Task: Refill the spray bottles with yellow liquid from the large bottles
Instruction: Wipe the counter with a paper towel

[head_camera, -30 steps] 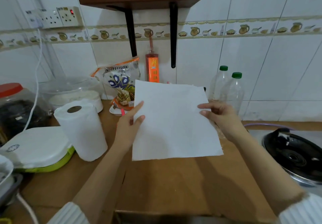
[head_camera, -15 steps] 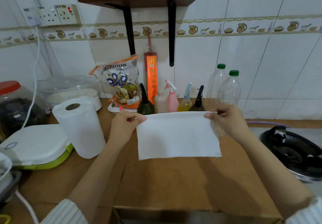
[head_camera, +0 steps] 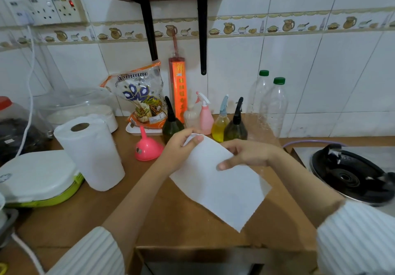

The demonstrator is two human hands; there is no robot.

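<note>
**Paper towel sheet held between both hands above the surface**

The left hand (head_camera: 179, 146) pinches the top corner of a white paper towel sheet (head_camera: 222, 185), fingers curled round its edge. The right hand (head_camera: 245, 155) also has a grip on the sheet, thumb on its face and fingers behind (how the hidden fingers lie cannot be told). The sheet hangs tilted, its lower corner near the brown surface (head_camera: 171, 221).

Just beyond the hands stands a row of spray bottles: a dark green one (head_camera: 172, 125), a pale one (head_camera: 190, 116), a pink one (head_camera: 205, 117), a yellow-filled one (head_camera: 220, 127) and another dark one (head_camera: 235, 129). Beyond the right hand stand two large clear bottles with green caps (head_camera: 270, 108), which look nearly empty. Left of the left hand a pink funnel (head_camera: 146, 146) lies mouth down, and farther left stands a paper towel roll (head_camera: 89, 152).
</note>
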